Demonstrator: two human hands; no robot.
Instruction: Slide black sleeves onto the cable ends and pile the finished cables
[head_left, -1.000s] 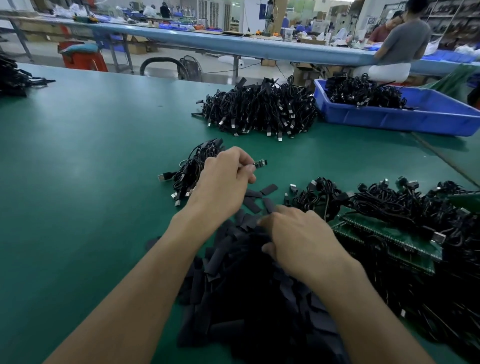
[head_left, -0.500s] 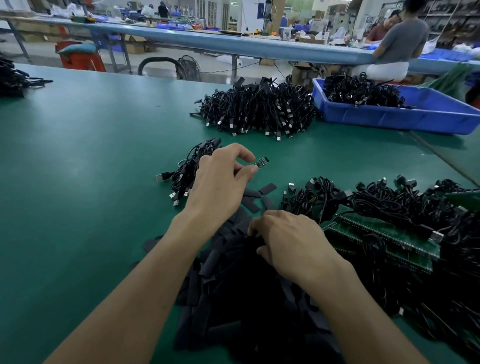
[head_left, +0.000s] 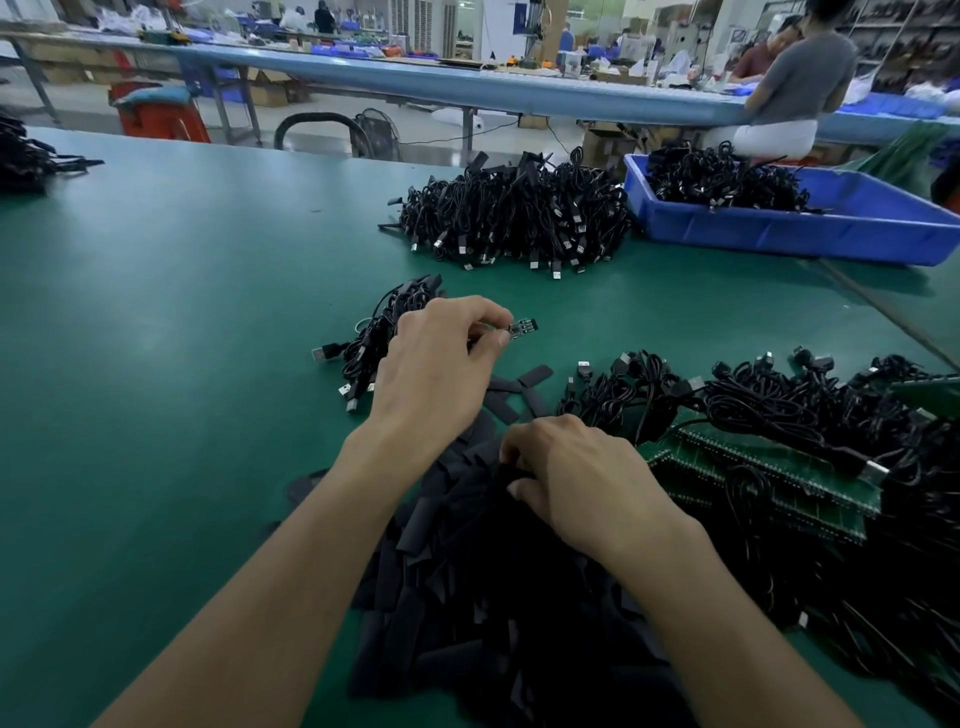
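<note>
Cable end (head_left: 522, 328) bare, pinched by left hand (head_left: 436, 374); right hand (head_left: 582, 483) curled into sleeve heap (head_left: 467, 597), grasp unclear. Small pile (head_left: 374, 338) at 10 o'clock, probably finished; many cables (head_left: 779, 405) left, 3 o'clock.

A green table (head_left: 156, 312) filled the foreground. Beyond it ran a long blue bench (head_left: 467, 91) on metal legs, with a person in a grey top (head_left: 800, 78) seated at its right end. On the pale floor (head_left: 72, 106) between them stood a red stool (head_left: 156, 122), a fan (head_left: 379, 132) and cardboard boxes (head_left: 270, 91). Farther back the hall was bright and cluttered.
</note>
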